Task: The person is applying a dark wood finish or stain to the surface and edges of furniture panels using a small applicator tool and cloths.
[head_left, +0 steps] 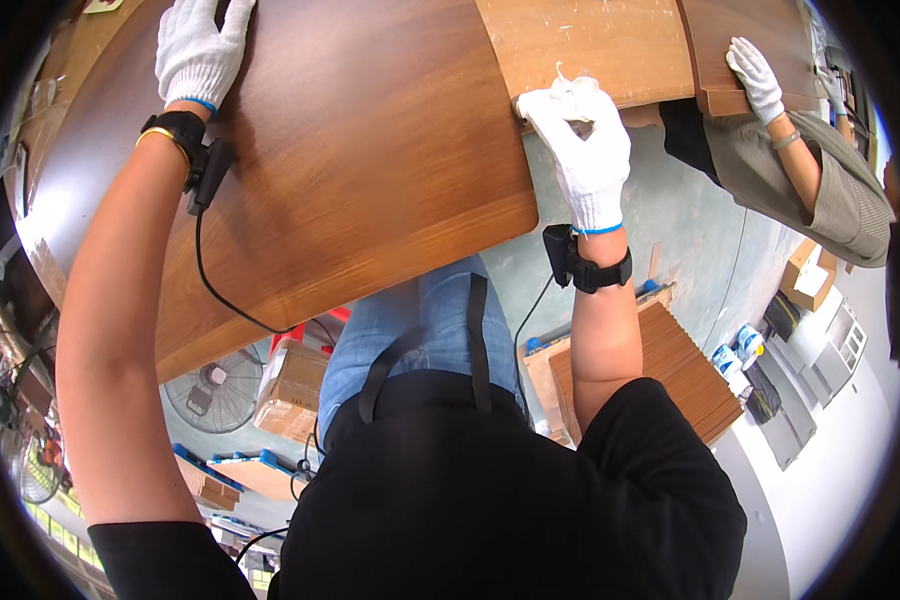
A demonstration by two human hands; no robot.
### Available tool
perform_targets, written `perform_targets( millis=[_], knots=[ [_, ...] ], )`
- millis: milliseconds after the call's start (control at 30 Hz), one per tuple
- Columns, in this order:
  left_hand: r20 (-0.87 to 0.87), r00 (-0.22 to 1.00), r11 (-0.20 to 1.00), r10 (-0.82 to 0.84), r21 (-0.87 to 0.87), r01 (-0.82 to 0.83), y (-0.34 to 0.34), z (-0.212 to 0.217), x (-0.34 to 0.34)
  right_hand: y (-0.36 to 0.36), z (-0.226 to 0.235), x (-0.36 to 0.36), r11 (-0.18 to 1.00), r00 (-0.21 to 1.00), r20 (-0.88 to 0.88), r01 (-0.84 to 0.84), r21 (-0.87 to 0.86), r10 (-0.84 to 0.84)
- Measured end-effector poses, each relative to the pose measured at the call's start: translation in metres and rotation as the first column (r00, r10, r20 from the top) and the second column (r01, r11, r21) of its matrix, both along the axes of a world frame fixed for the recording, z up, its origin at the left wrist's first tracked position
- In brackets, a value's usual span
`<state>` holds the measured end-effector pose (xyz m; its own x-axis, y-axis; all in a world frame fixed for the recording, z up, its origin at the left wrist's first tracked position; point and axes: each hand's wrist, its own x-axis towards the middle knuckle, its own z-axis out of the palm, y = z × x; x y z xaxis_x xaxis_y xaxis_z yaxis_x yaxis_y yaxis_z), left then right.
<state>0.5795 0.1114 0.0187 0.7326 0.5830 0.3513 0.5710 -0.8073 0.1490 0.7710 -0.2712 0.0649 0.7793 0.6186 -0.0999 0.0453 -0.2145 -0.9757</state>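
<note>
While left hand [200,55] lies flat on brown panel [370,120], far left, right hand [592,160] curls beside its right edge, grip unclear.

Room light: bright, daylit in look, with white panes glowing in the windows [69,533] at left
Brown panel [370,150]: whitish glare at its left end, hazy streaks blurring its middle
Left glove [200,50]: pale, soft shadow along its right side
Right glove [592,150]: near-white, weave partly washed out
Black shirt [490,490]: dark, folds faint
Rim: black ring, straight edges bowed, clutter at left smeared
</note>
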Motion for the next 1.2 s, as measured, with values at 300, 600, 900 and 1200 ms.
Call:
perform_targets(
  millis=[300,600,900,1200],
  knots=[
    [-0.014,1.0,1.0,-0.009,0.003,0.009,0.005,-0.002,0.0,-0.02,0.007,-0.009,1.0,0.999,-0.034,-0.002,0.001,0.002],
    [-0.007,1.0,1.0,-0.004,0.0,0.004,0.008,-0.009,-0.001,-0.009,0.006,-0.01,0.996,0.996,0.086,0.036,-0.083,-0.028],
    [-0.002,0.999,0.999,-0.045,0.005,0.045,0.016,-0.011,-0.001,-0.062,0.009,-0.03,0.977,0.997,0.049,0.07,-0.203,-0.062],
    [-0.004,0.999,0.999,-0.034,-0.021,0.034,0.006,-0.005,0.002,-0.078,0.012,-0.045,0.976,0.986,0.089,0.155,-0.153,-0.143]
  ],
)
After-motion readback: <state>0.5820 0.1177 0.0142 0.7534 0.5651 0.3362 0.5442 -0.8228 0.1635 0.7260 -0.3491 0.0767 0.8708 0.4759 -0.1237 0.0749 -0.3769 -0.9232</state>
